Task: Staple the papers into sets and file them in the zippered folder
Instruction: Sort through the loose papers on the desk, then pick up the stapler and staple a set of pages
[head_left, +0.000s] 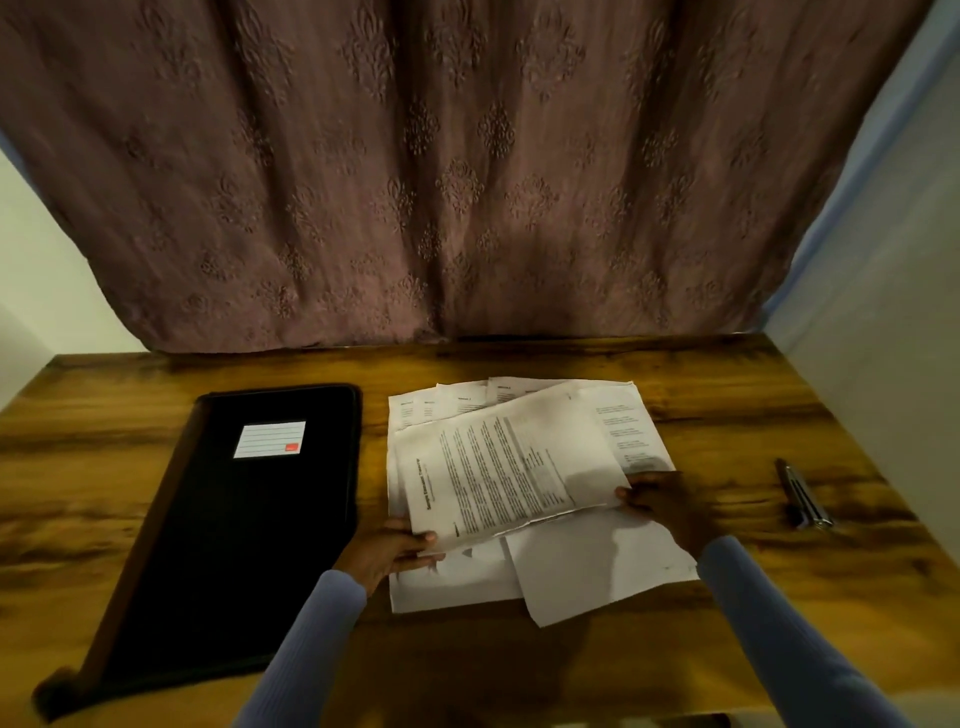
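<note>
Both pinching one printed sheet (498, 467): left hand (387, 553) at the near corner, right hand (662, 501) at its far end, probably squaring a set. Loose papers (587, 571) mid-counter (727, 649), closed folder (244, 519) left, stapler (802, 496) waiting right.

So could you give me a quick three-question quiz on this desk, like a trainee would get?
1. True or false: the black folder is zipped shut.
2. Which hands hold the printed sheet? A) left hand only B) right hand only C) both
3. What lies on the table right of the papers?

Key: 1 true. 2 C. 3 the stapler.
</note>
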